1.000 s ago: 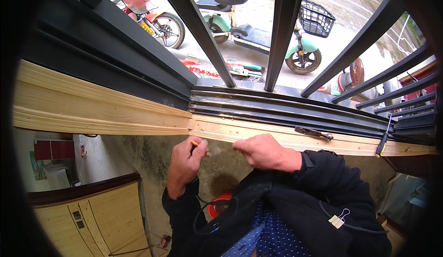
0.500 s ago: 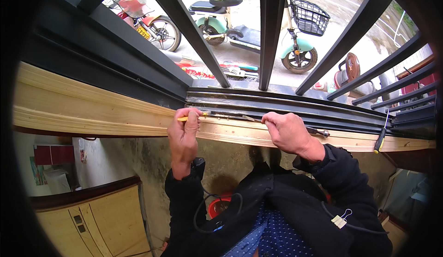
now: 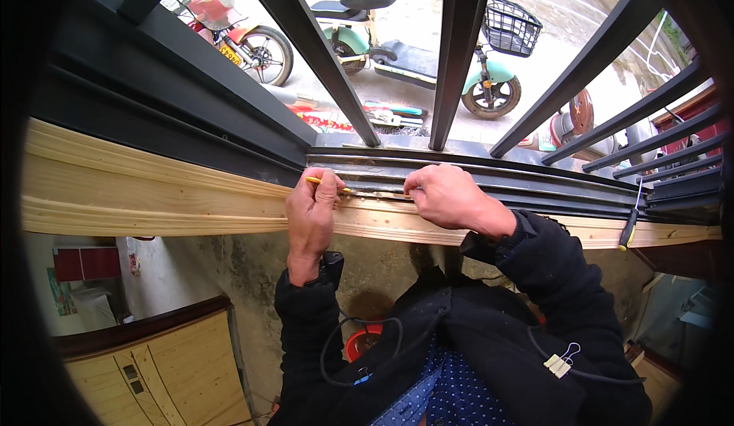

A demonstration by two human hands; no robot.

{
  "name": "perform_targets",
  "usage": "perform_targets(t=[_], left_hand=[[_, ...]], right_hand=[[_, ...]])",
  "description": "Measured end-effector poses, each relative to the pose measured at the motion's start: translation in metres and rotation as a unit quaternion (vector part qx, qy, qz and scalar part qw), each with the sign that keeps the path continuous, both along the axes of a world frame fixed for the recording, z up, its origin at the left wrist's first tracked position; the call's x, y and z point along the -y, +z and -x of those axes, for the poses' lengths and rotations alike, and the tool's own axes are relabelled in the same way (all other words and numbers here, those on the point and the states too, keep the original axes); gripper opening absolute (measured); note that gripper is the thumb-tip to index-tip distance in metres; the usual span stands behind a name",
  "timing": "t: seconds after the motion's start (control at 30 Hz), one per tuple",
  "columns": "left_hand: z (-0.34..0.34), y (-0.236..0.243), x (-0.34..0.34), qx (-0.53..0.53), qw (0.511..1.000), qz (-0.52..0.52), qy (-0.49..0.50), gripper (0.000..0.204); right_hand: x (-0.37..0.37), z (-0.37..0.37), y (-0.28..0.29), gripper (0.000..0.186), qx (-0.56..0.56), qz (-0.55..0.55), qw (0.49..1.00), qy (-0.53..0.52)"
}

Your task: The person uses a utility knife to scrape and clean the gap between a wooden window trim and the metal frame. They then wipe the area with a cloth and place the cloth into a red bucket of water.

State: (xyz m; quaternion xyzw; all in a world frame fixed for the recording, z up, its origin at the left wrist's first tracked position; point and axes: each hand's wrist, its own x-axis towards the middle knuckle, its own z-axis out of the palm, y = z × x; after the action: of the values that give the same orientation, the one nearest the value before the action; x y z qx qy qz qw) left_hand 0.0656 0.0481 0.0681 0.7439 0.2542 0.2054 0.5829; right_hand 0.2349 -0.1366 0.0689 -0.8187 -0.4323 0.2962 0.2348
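In my left hand (image 3: pixel 311 212), closed at the sill's edge, is a thin yellow stick (image 3: pixel 313 180); its far tip shows beyond my fingers, close to the metal track. My right hand (image 3: pixel 447 196) is pinched shut a little to the right, over the seam between track and wood. It holds a slim chisel-like tool, now mostly covered by the hand and sleeve. Below both hands runs the pale wooden sill board (image 3: pixel 382 219). The dark metal window track (image 3: pixel 474 175) lies just beyond it, with small crumbs along the seam.
A screwdriver (image 3: pixel 629 229) with a yellow and black handle leans on the sill at right. Dark window bars (image 3: pixel 459 59) rise ahead. Outside stand a mint-green scooter (image 3: pixel 489 78) and a red motorcycle (image 3: pixel 264 51). A red basin (image 3: pixel 362 342) sits below; a wooden cabinet (image 3: pixel 176 365) is lower left.
My right hand has shifted left and slightly farther out, closer to my left hand. The dark tool handle behind it has gone out of sight. My left hand has tilted the yellow stick more steeply.
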Motion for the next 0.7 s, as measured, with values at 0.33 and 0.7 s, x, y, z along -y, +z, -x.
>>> perform_targets(t=[0.33,0.7], left_hand=[[0.0,-0.004,-0.003,0.012,1.0,-0.001,-0.004,0.029],[0.016,0.007,0.001,0.005,0.999,-0.041,-0.015,0.028]], right_hand=[[-0.021,0.013,-0.017,0.029,-0.058,-0.054,0.997,-0.024],[-0.014,0.033,-0.032,0.023,-0.073,-0.208,0.975,-0.018]])
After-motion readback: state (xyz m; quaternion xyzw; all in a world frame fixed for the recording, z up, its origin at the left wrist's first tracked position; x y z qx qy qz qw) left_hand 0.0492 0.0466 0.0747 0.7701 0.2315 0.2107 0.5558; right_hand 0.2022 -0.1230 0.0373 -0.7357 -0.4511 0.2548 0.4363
